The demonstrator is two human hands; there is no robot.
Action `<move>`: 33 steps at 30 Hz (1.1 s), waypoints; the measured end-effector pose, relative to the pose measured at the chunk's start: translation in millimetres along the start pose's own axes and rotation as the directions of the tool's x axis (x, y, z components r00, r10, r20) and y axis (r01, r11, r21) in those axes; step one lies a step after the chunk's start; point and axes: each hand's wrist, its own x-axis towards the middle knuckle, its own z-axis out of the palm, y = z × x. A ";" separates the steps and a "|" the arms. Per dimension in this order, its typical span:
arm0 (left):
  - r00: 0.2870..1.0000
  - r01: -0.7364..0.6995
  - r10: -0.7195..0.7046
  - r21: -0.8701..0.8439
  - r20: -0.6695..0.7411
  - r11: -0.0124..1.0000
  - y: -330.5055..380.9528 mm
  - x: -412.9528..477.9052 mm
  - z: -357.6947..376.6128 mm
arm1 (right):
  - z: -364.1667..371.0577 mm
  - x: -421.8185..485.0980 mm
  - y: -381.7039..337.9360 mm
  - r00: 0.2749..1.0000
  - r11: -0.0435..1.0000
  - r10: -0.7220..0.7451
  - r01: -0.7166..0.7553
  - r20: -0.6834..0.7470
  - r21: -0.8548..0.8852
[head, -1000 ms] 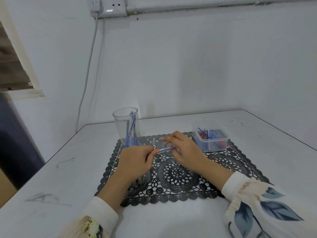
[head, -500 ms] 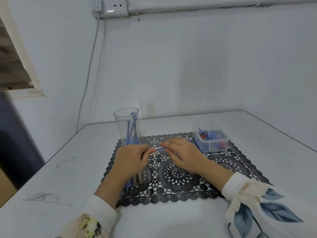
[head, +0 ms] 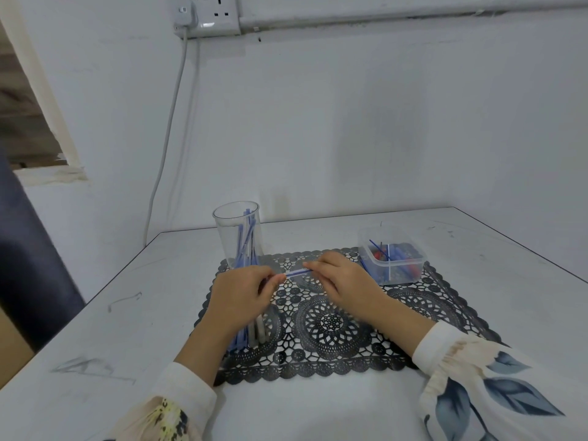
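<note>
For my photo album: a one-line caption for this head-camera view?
Left hand and right hand pinch a thin blue tube over a black lace mat.

Plain white wall (head: 350,122) behind a scuffed white surface (head: 477,297). High up, a double socket (head: 219,14) with a white cable (head: 168,122) hanging down; white trunking (head: 413,11) runs right. A rough-edged opening (head: 25,106) at far left.

On the mat (head: 334,364), cup (head: 237,237) far left, box (head: 394,268) far right, pen (head: 297,273) between them.
</note>
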 end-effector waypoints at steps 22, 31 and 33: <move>0.995 -0.098 0.095 -0.110 -0.034 0.989 -14.5 2.1 11.3 | -6.7 0.6 2.1 0.997 0.991 -0.070 0.066 -0.031 -0.117; 0.998 -0.045 0.037 -0.174 -0.050 0.984 -13.5 0.7 11.8 | -21.3 2.4 -0.2 0.980 0.981 0.195 -0.196 -0.045 -0.007; 0.998 -0.023 0.014 -0.172 -0.053 0.985 -14.1 0.5 11.8 | -26.5 3.1 2.6 0.971 0.972 0.227 -0.222 -0.068 0.076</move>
